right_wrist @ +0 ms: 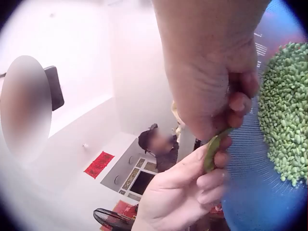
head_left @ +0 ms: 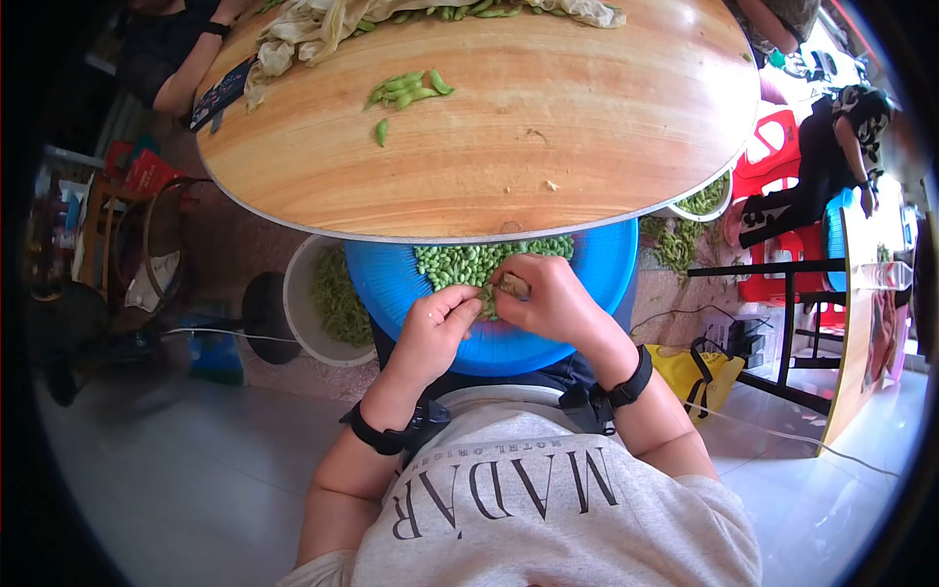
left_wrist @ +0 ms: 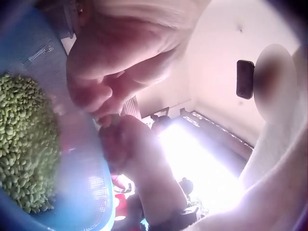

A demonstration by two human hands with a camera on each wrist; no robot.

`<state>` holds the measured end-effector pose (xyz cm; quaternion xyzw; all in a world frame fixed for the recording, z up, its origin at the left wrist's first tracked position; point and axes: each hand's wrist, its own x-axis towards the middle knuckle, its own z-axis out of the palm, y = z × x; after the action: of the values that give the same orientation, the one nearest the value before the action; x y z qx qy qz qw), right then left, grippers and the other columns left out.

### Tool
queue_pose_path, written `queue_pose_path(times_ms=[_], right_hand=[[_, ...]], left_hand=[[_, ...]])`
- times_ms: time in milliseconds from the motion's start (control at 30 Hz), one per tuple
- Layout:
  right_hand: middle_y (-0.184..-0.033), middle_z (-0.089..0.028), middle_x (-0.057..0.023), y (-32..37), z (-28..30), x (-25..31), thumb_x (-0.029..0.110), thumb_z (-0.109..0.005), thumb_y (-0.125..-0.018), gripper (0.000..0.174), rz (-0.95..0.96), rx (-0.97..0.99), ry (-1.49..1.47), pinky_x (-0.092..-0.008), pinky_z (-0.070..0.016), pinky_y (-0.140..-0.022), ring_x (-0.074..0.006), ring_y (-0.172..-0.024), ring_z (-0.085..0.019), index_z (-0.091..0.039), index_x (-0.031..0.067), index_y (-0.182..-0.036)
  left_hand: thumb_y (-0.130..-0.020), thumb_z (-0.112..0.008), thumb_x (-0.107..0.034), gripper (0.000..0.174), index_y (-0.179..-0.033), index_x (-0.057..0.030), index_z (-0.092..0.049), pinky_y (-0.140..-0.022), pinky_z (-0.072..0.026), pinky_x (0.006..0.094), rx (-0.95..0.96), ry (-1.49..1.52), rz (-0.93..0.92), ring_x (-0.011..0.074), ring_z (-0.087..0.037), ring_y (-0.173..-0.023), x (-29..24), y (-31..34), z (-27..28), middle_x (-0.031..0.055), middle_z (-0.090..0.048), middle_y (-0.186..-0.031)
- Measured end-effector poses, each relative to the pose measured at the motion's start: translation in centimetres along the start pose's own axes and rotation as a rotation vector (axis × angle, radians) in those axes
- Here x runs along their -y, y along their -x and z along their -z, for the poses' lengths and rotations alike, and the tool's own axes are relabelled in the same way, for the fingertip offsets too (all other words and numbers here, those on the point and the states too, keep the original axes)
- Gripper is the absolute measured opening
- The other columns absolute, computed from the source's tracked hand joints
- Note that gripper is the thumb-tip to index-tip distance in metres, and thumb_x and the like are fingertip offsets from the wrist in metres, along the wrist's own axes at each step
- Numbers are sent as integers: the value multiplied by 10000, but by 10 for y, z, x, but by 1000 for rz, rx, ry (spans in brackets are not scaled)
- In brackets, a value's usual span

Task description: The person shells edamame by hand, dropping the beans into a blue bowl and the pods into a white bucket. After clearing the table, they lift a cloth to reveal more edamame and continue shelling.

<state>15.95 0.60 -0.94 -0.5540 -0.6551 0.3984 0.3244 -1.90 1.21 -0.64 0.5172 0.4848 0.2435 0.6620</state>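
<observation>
Both hands meet over a blue plastic basket (head_left: 611, 284) that holds a heap of shelled green soybeans (head_left: 460, 262). My left hand (head_left: 440, 333) pinches a green soybean pod (right_wrist: 211, 153) between thumb and fingers. From the other side, my right hand (head_left: 553, 301) grips the pod's upper end with curled fingers. A brownish piece (head_left: 514, 285) shows within the curl of the right hand. In the left wrist view the hands largely hide the pod, and the soybeans (left_wrist: 26, 144) lie beside them.
A round wooden table (head_left: 469, 166) overhangs the basket's far side, with several pods (head_left: 406, 90) on top. A pale tub (head_left: 298, 323) of green pods or husks stands at the left, another bowl (head_left: 719, 203) at the right. People and red chairs (head_left: 768, 157) are farther off.
</observation>
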Motion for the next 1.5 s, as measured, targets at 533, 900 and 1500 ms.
queue_pose_path(times_ms=[533,900,1500], right_hand=[[-667,-579,-191,8,-21,-18,107,-620,-693,148,-30,-53,-160,-385,-470,-552,-349,-620,-585,-583,-6,-780],[-729,-546,-193,7,-19,-24,67,-595,-675,128,-37,-261,33,-438,-454,-604,-387,-702,-546,-549,-6,-770],[-773,-569,-144,-18,-53,-35,124,-645,-759,219,-248,166,-832,-277,-447,-670,-131,-774,-540,-578,9,-933]], left_hand=[[-826,-519,29,227,-1052,12,-521,-497,-415,197,-123,37,-10,96,-558,-594,28,-17,-9,56,-602,-767],[-797,-545,48,266,-1057,24,-495,-482,-417,205,-183,-67,30,119,-579,-598,24,-10,-1,85,-612,-764],[-804,-510,81,187,-983,31,-489,-578,-456,213,-173,-72,30,97,-551,-637,39,-9,24,64,-571,-771]])
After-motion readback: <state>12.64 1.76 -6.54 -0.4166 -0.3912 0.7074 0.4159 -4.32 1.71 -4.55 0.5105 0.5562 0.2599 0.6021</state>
